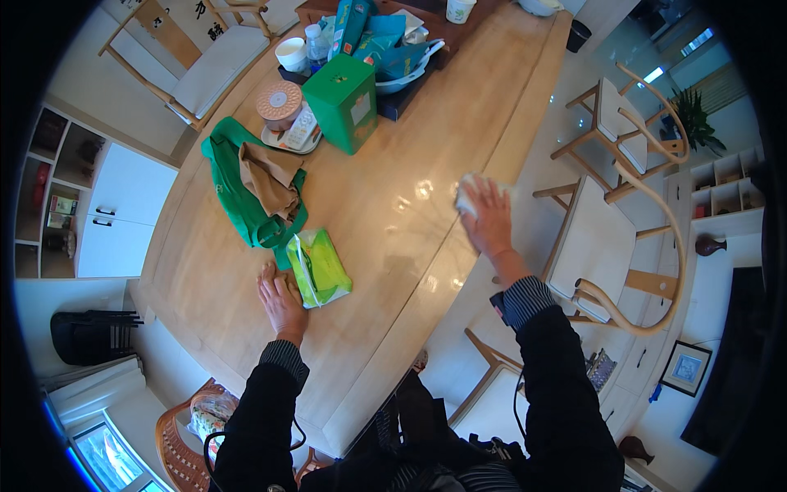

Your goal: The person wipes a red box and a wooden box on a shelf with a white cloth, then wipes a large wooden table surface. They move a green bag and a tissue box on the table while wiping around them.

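Observation:
On the right edge of the wooden table [381, 246], my right hand [489, 215] presses down on a white cloth or wipe [470, 192]. My left hand [283, 304] rests on the tabletop, fingers spread, holding nothing. Just right of its fingers lies a green soft pack [320, 267], probably of tissues or wipes. Beyond that are a green fabric bag [227, 184] and a crumpled brown cloth or paper [267, 178] on top of it. A green box [341, 101] stands farther up the table, beside a tray with a remote control [302, 127] and a round patterned tin [280, 101].
At the table's far end are a blue basin [403, 83] with packets, a plastic bottle [316, 46] and paper cups [292, 55]. Wooden chairs [593, 246] line the right side, close to my right arm. A woven chair [178, 443] stands at lower left.

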Tool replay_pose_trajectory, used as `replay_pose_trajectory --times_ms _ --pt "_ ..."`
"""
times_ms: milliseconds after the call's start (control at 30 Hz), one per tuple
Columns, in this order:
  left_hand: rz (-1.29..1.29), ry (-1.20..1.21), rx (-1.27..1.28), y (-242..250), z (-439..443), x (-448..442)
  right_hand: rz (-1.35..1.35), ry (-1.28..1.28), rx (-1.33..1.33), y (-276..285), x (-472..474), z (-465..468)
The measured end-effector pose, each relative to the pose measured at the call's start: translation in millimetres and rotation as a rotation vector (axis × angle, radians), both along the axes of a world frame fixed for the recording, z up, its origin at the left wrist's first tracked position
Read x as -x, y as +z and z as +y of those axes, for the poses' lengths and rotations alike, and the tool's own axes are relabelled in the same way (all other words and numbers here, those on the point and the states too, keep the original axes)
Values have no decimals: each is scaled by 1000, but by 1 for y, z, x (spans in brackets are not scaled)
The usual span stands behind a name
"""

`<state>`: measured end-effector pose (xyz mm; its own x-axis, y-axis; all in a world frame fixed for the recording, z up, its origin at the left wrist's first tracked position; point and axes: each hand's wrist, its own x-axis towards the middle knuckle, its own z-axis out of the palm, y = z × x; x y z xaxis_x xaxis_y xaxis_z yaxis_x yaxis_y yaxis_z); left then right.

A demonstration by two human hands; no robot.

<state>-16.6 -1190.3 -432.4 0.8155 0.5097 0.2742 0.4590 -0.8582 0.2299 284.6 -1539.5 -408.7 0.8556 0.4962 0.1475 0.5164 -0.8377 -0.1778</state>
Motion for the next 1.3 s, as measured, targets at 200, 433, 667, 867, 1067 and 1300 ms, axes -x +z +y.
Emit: replay_pose_trajectory --times_ms 200,433,667,867,1067,1300 --pt "3 11 1 -1 0 0 97 193 27 -9 129 24" --pt "21 25 33 2 -2 1 281 810 -186 7 199 14" --pt "-23 14 29 2 -3 1 -23 52 -83 0 17 7" --pt "-8 24 23 0 -2 1 193 508 -235 -2 157 61" --pt "6 28 27 3 -3 1 354 1136 -254 7 154 76" --pt "21 45 45 10 -6 -1 -9 209 -75 -7 -102 93"
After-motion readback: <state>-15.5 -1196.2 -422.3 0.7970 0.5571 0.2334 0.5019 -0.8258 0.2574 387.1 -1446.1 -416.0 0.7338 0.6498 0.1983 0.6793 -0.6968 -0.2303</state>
